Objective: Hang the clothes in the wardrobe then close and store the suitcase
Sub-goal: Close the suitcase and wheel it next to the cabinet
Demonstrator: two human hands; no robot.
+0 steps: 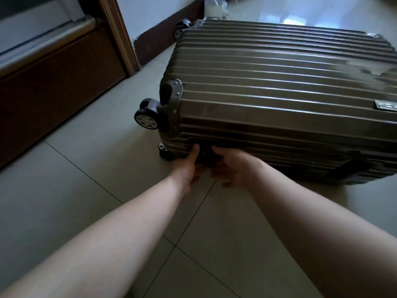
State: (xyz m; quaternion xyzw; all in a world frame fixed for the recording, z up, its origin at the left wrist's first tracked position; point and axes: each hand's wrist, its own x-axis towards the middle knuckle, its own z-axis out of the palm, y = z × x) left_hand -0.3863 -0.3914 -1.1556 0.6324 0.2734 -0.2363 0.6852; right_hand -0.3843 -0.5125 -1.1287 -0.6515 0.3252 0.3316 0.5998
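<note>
Wooden door panel (53,82): floor's left edge.
Left hand (190,166): thumb on dark latch (205,155); fingers hidden, so grip cannot be told.
Right hand (235,168): just beside it, thumb at the same latch, fingers loosely curled; grip unclear.
Suitcase (279,82): ribbed, closed, flat on tiled floor (96,168) by far wall.

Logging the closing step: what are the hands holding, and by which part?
The left hand and right hand touch the suitcase at the latch on its near side; whether they grip it cannot be told.

left grip (190,166): bare | right grip (235,168): bare | forearms (111,231): uncovered up to frame edge
</note>
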